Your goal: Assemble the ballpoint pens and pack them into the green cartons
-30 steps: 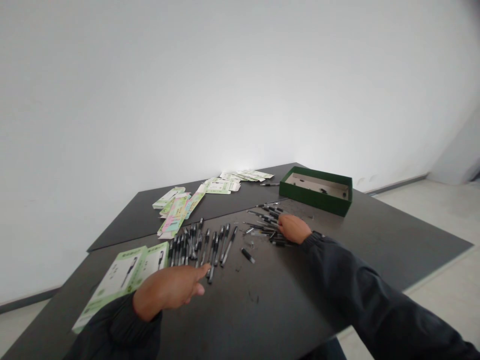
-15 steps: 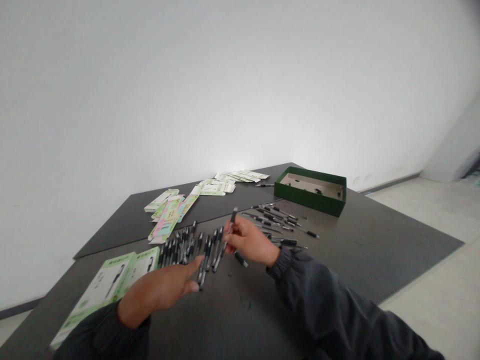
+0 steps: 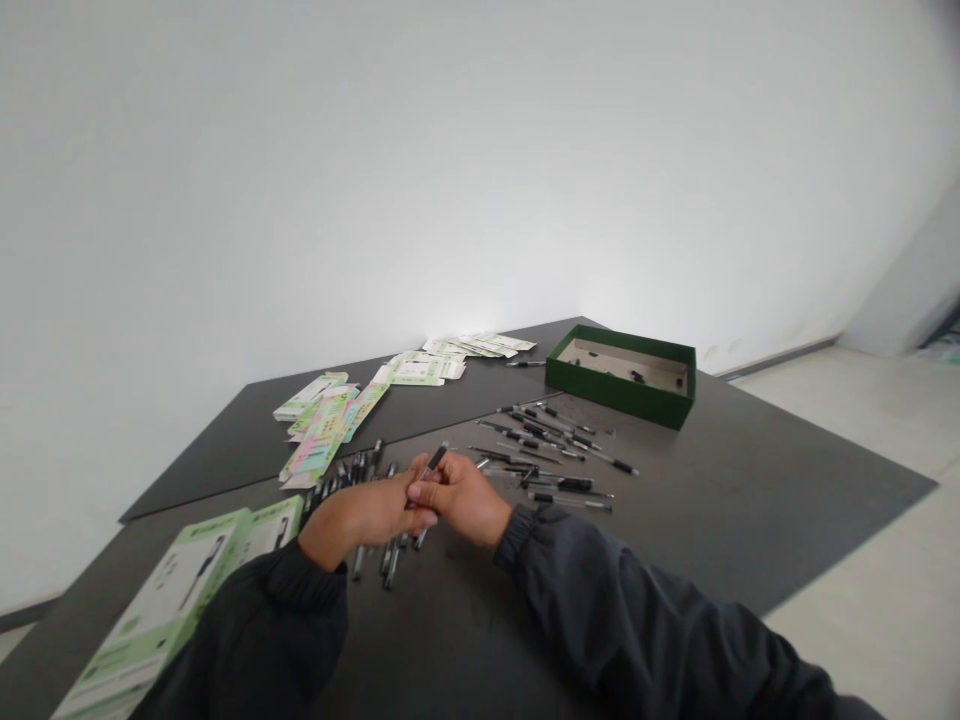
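My right hand (image 3: 465, 495) pinches a pen (image 3: 435, 460) with a black cap or grip, tilted with its dark end up and to the right. My left hand (image 3: 367, 515) meets it from the left, its fingers and thumb closing about the pen's lower end, partly hidden behind the right fingers. Below and behind my left hand lies a row of black-and-clear pens (image 3: 391, 565), side by side on the dark table; my hand covers part of it. To the right of my right hand, more loose pens (image 3: 536, 430) are scattered at various angles.
A green open box (image 3: 616, 392) with a few small dark pieces inside stands at the back right. Two green-and-white pen boxes (image 3: 169, 600) lie at the front left. Flattened cartons (image 3: 330, 425) spread along the back, before a white wall (image 3: 450, 180).
My right hand has moved left and slightly down with the pen, over to my left hand. The left hand has shifted up and right to meet it.
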A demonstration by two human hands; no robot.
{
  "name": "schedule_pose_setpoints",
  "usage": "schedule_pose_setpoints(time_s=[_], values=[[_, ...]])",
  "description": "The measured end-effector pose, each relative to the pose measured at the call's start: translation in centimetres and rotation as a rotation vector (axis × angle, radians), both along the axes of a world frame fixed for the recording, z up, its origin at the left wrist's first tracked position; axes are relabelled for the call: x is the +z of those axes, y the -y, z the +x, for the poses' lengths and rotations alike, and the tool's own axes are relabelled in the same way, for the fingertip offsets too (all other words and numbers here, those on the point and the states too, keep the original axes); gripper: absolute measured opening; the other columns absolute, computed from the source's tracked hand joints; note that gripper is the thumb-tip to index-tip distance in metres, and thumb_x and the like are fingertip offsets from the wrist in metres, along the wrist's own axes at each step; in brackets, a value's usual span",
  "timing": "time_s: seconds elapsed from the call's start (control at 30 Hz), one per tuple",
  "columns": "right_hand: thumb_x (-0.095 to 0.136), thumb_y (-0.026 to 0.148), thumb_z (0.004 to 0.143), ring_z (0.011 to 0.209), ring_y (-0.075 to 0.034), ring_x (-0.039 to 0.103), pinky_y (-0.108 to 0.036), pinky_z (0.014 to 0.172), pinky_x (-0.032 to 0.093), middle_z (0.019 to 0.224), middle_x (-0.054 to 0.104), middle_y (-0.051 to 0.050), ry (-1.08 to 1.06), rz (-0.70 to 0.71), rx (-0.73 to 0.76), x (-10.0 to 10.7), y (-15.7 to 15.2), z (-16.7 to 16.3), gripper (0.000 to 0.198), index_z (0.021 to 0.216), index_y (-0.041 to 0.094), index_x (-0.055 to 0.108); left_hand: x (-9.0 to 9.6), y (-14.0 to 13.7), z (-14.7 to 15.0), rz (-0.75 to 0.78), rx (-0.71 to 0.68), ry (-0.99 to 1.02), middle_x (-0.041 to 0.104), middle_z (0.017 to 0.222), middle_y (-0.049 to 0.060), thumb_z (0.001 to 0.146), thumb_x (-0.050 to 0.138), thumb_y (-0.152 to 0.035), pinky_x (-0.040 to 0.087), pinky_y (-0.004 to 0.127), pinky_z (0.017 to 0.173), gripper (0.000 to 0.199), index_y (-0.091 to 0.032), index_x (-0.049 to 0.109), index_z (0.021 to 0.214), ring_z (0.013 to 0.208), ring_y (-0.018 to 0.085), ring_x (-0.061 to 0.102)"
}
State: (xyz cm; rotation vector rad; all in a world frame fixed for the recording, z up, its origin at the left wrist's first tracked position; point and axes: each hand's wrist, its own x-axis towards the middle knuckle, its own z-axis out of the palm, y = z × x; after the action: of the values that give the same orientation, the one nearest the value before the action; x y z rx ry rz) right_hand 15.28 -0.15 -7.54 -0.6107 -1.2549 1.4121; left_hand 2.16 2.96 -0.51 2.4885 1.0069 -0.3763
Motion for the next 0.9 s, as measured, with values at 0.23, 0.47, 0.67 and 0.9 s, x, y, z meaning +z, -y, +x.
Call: schedule_pose_setpoints(time_s=[0.23, 0.47, 0.67, 0.9], values=[[0.064, 0.030, 0.072, 0.070, -0.012, 0.054, -0.023, 0.065, 0.045, 0.077, 0.057, 0.000, -0.012, 0.100, 0.056, 0.6, 1.1, 0.1, 0.022, 0.086, 0.017, 0.051, 0.3, -1.3, -1.1, -0.069, -0.142, 0.013, 0.051, 0.130, 0.009, 0.082, 0.043, -0.037, 0.039, 0.027, 0.089, 0.064, -0.016, 0.022, 0.138, 0.110, 0.021, 0.052], [0.045, 0.020, 0.084, 0.081, -0.016, 0.055, -0.027, 0.074, 0.038, 0.087, 0.062, -0.005, 1.058, 0.278, -0.544, 3.8, 1.1, 7.3, 0.017, 0.099, 0.019, 0.055, 1.8, -0.7, -2.4, -0.026, -0.024, -0.165, 0.045, 0.132, 0.022, 0.088, 0.031, -0.038, 0.034, 0.033, 0.095, 0.073, 0.000, 0.000, 0.141, 0.120, 0.025, 0.045], [0.042, 0.026, 0.086, 0.081, -0.021, 0.057, -0.029, 0.068, 0.036, 0.088, 0.064, -0.011, 1.734, 0.061, -0.536, 1.3, 0.4, 14.4, 0.020, 0.088, 0.016, 0.059, 2.0, -0.5, -2.8, -0.076, -0.082, -0.134, 0.044, 0.133, 0.021, 0.089, 0.030, -0.039, 0.033, 0.028, 0.096, 0.073, 0.002, -0.002, 0.141, 0.121, 0.021, 0.044], [0.046, 0.026, 0.083, 0.087, -0.021, 0.058, -0.029, 0.070, 0.038, 0.095, 0.063, -0.011, 1.807, 0.030, -0.450, -0.9, 0.6, 16.4, 0.021, 0.096, 0.017, 0.059, 2.0, 0.0, -2.5, -0.064, -0.082, -0.168, 0.050, 0.129, 0.017, 0.088, 0.031, -0.041, 0.036, 0.026, 0.092, 0.072, -0.005, 0.001, 0.143, 0.118, 0.022, 0.047]])
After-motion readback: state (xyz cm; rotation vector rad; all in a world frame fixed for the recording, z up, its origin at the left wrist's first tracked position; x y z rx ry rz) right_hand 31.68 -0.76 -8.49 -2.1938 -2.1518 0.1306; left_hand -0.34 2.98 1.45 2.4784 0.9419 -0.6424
